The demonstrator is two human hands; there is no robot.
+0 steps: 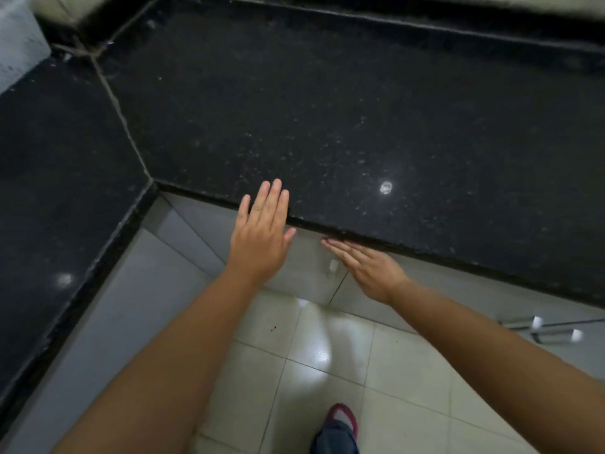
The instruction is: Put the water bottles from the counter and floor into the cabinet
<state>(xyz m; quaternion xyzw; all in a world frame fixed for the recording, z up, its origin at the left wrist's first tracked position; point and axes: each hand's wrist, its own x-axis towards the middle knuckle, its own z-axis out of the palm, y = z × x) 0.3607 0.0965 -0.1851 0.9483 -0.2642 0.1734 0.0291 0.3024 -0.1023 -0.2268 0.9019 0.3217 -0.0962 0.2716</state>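
Your left hand [262, 234] is hovering flat, fingers straight and close together, tips over the front edge of the speckled black granite counter [376, 126], holding nothing. Your right hand [366, 267] is lying flat too, fingers straight and pressed together, tips touching or just under the counter lip, against the pale grey cabinet door [304, 273] beside its small white handle [333, 267].

No water bottles are showing on the counter or the white tiled floor [343, 371].

The doors are looking closed, so judging by that you're finishing or about to open. Hook the handle, don't palm the panel, and keep your pink shoe [343, 417] clear of the swing.
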